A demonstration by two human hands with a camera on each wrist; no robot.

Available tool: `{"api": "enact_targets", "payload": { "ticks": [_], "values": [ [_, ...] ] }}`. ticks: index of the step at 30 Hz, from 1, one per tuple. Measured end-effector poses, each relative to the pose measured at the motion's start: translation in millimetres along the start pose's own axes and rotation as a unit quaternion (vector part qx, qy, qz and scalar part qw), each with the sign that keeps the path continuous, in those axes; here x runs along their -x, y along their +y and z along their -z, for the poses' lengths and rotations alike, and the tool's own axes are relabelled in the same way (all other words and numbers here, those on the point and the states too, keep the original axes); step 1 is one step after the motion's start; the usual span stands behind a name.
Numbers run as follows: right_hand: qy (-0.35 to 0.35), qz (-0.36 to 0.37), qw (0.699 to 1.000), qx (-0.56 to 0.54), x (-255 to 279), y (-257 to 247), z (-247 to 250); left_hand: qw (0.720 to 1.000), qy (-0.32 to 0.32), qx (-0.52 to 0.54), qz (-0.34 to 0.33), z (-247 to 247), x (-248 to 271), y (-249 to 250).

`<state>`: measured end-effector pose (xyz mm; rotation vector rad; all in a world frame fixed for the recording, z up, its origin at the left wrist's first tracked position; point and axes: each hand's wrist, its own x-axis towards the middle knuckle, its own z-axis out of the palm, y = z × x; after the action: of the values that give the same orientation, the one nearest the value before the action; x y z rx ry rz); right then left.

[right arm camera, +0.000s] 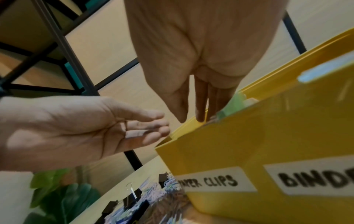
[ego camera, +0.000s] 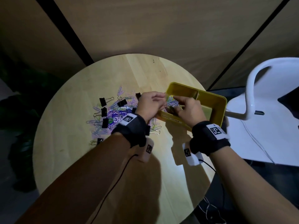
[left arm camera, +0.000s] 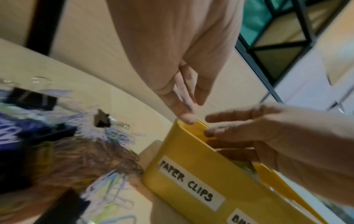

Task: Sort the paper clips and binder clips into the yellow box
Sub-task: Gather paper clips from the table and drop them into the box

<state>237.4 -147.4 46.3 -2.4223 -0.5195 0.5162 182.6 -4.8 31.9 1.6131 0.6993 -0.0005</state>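
Both hands hovered over the yellow box (ego camera: pixel 208 109), paper-clip side: left hand (ego camera: pixel 150 104) fingers loosely straight, right hand (ego camera: pixel 189 109) fingers straight, neither visibly holding anything. Drop step likely; next grab needed from the pile (ego camera: pixel 111 115) left of box.

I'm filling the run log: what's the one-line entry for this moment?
both hands over yellow box, paper-clip side | paper clips, binder clips on table

Both hands crowd the left end of the yellow box (ego camera: pixel 216 109), the left hand (ego camera: pixel 149 105) and right hand (ego camera: pixel 188 110) filling the opening there. The right compartment lies open from above. Left of the box, the clip pile (ego camera: pixel 111 115) clutters the table (ego camera: pixel 129 75); its far half lies bare. A white chair (ego camera: pixel 258 88) stands at the box's right.
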Motion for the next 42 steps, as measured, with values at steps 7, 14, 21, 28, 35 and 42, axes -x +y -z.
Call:
{"api": "enact_targets", "payload": {
  "ticks": [7, 14, 21, 28, 35, 42],
  "values": [
    [-0.003, 0.174, 0.985, 0.005, 29, -34, -47, 0.980, 0.010, -0.200, 0.017, 117, 32, -69],
    [-0.276, 0.195, 0.928, 0.155, 57, -56, -130, 0.886, -0.069, -0.459, -0.002, 197, 75, -129],
    [-0.396, 0.174, 0.874, 0.222, 86, -53, -180, 0.899, -0.037, -0.435, -0.023, 195, 90, -166],
    [-0.365, 0.199, 0.886, 0.206, 82, -60, -195, 0.899, -0.062, -0.431, -0.038, 212, 86, -155],
    [-0.246, 0.183, 0.930, 0.204, 80, -61, -196, 0.858, 0.034, -0.512, 0.001, 243, 55, -147],
    [-0.183, 0.117, 0.945, 0.244, 85, -57, -184, 0.885, 0.168, -0.433, -0.041, 220, 73, -163]
  ]
}}
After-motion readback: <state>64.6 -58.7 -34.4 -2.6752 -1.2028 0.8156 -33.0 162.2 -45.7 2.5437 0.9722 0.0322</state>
